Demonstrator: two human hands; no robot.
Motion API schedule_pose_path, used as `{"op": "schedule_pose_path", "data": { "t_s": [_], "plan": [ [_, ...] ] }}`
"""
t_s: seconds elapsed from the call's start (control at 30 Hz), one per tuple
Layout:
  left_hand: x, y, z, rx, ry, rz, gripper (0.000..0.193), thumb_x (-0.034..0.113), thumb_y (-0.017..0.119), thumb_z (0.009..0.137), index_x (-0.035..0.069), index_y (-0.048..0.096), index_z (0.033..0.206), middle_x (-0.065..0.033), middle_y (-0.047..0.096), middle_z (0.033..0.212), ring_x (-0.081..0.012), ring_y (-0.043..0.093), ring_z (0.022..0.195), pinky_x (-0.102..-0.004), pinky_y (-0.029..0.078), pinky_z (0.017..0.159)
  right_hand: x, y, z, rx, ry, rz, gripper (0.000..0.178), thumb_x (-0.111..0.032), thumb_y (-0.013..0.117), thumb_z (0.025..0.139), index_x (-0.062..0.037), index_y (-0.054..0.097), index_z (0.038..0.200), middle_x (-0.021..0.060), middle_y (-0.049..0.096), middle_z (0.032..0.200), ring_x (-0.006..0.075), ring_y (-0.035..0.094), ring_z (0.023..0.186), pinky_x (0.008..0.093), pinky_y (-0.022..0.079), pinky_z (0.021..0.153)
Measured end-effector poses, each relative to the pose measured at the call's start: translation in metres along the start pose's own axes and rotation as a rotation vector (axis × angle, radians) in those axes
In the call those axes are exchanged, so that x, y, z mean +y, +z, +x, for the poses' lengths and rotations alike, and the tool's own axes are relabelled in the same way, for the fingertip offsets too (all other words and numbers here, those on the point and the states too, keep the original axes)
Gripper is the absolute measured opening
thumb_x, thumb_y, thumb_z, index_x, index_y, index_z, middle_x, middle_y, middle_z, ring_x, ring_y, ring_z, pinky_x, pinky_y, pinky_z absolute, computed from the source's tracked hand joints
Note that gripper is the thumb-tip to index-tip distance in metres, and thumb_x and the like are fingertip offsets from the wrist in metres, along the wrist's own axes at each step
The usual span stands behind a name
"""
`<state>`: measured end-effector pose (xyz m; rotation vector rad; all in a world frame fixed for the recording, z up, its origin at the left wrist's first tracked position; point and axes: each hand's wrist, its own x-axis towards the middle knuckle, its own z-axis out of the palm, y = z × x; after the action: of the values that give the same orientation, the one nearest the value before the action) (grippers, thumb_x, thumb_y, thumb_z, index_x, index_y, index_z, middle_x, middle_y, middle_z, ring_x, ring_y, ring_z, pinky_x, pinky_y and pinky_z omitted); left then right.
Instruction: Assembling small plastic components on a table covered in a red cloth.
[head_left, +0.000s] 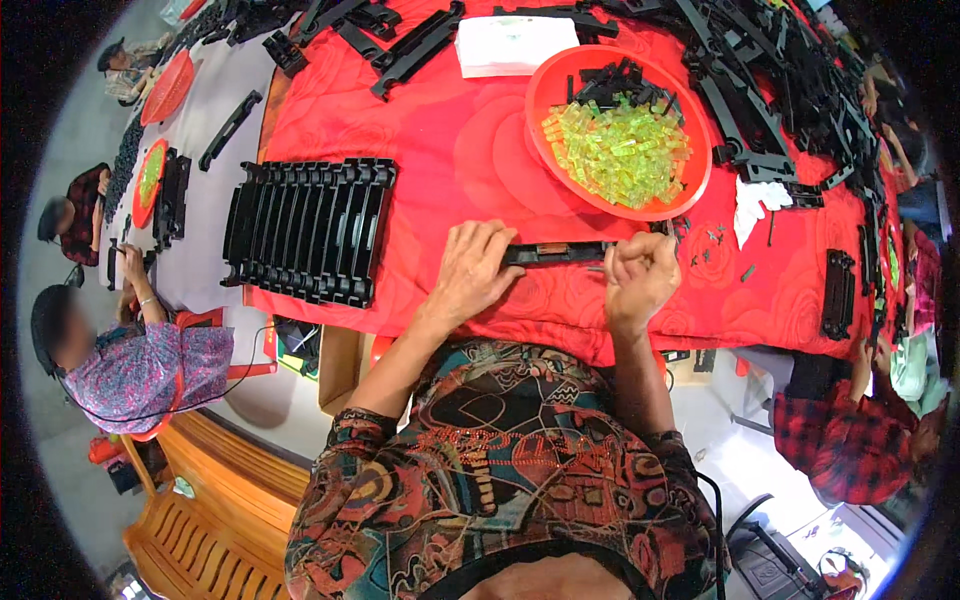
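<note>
A long black plastic part [562, 254] lies crosswise in front of me on the red cloth, with a brownish strip showing along its middle. My left hand [468, 268] grips its left end, thumb and fingers closed around it. At the other end, my right hand [642, 275] is curled into a pinch against the part; whatever is between those fingers is too small or hidden to tell. Just beyond sits a red basin [702, 140] holding many translucent yellow-green pieces [615, 160] and small black pieces [625, 85].
To the left, several black parts [310, 232] lie in a neat row. More black parts [745, 85] are heaped at the far right, near a white glove [757, 207]. A white packet [530, 46] stands behind the basin. Other people [150, 365] work at both sides.
</note>
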<state>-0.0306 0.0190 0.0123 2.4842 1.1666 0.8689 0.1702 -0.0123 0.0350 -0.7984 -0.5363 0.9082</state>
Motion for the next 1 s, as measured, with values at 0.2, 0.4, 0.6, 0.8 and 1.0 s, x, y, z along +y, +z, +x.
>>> {"op": "schedule_pose_path", "data": {
  "t_s": [0.2, 0.4, 0.6, 0.8, 1.0],
  "plan": [
    [-0.005, 0.004, -0.001, -0.079, -0.042, -0.068, 0.037, 0.015, 0.075, 0.067, 0.003, 0.06, 0.099, -0.0106, 0.057, 0.097, -0.0292, 0.052, 0.091, -0.0398, 0.04, 0.077, 0.004, -0.011, -0.004, 0.05, 0.056, -0.039, 0.045, -0.033, 0.038, 0.099, -0.0016, 0.047, 0.069, 0.0007, 0.032, 0.05, 0.0088, 0.024, 0.038, 0.0255, 0.022, 0.037],
    [0.002, 0.013, 0.008, -0.076, -0.01, -0.102, 0.035, 0.015, 0.075, 0.067, 0.004, 0.06, 0.096, -0.0089, 0.057, 0.094, -0.0279, 0.051, 0.087, -0.0386, 0.039, 0.075, 0.004, -0.005, -0.002, 0.025, 0.049, -0.025, 0.046, -0.029, 0.037, 0.1, 0.0007, 0.049, 0.066, 0.0018, 0.039, 0.053, 0.007, 0.028, 0.039, 0.0246, 0.025, 0.038],
    [0.002, 0.015, 0.01, -0.093, -0.015, -0.1, 0.035, 0.016, 0.075, 0.067, 0.004, 0.06, 0.096, -0.0078, 0.057, 0.093, -0.0269, 0.051, 0.086, -0.0379, 0.038, 0.073, 0.02, 0.012, 0.0, -0.013, -0.036, -0.044, 0.048, -0.031, 0.038, 0.099, 0.002, 0.053, 0.068, 0.0009, 0.039, 0.051, 0.0061, 0.031, 0.042, 0.0228, 0.027, 0.041],
    [0.001, 0.018, 0.009, -0.084, -0.021, -0.123, 0.036, 0.017, 0.075, 0.066, 0.006, 0.059, 0.096, -0.0066, 0.055, 0.091, -0.0264, 0.05, 0.087, -0.0384, 0.036, 0.074, 0.04, 0.012, -0.001, -0.137, -0.022, -0.137, 0.048, -0.03, 0.038, 0.099, 0.0036, 0.056, 0.07, -0.0019, 0.039, 0.054, 0.004, 0.031, 0.045, 0.022, 0.026, 0.043],
    [0.001, 0.014, 0.01, -0.097, -0.037, -0.119, 0.035, 0.018, 0.075, 0.067, 0.004, 0.059, 0.096, -0.0079, 0.057, 0.092, -0.0272, 0.051, 0.085, -0.0378, 0.037, 0.073, 0.042, 0.016, 0.001, -0.169, -0.008, -0.165, 0.046, -0.027, 0.037, 0.1, 0.0032, 0.056, 0.07, -0.0032, 0.037, 0.054, 0.0037, 0.03, 0.046, 0.0222, 0.025, 0.042]
  ]
}}
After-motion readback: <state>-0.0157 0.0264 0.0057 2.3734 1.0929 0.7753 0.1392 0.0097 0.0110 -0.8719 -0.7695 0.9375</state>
